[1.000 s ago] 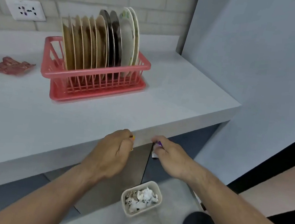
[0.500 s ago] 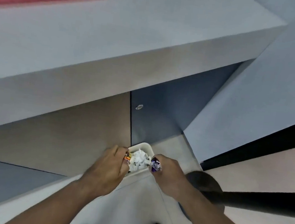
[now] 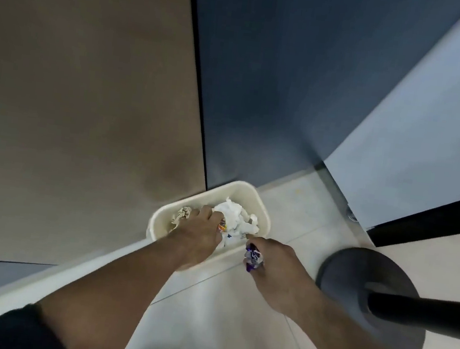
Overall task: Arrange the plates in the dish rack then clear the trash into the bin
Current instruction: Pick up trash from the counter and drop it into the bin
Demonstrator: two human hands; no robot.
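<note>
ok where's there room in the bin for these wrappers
Free in the bin: far right corner past the white paper, and left wall by the tan paper. Crowded: the middle, under the left hand with an orange wrapper; right hand holds the purple wrapper at the rim.

Bin [image 3: 263, 205] plain cream; in it, crumpled paper [image 3: 235, 214] white with small dark blue marks, and a paper scrap [image 3: 183, 214] tan-beige. Orange wrapper [image 3: 221, 226] shows red and yellow flecks; purple wrapper [image 3: 253, 260] has white patches. Left cabinet door [image 3: 87, 98] taupe-brown, right cabinet door [image 3: 264, 77] dark slate blue, side panel [image 3: 430, 141] pale blue-grey, floor tiles [image 3: 234, 320] off-white, stand base [image 3: 350, 273] and sleeve [image 3: 15, 330] black.
</note>
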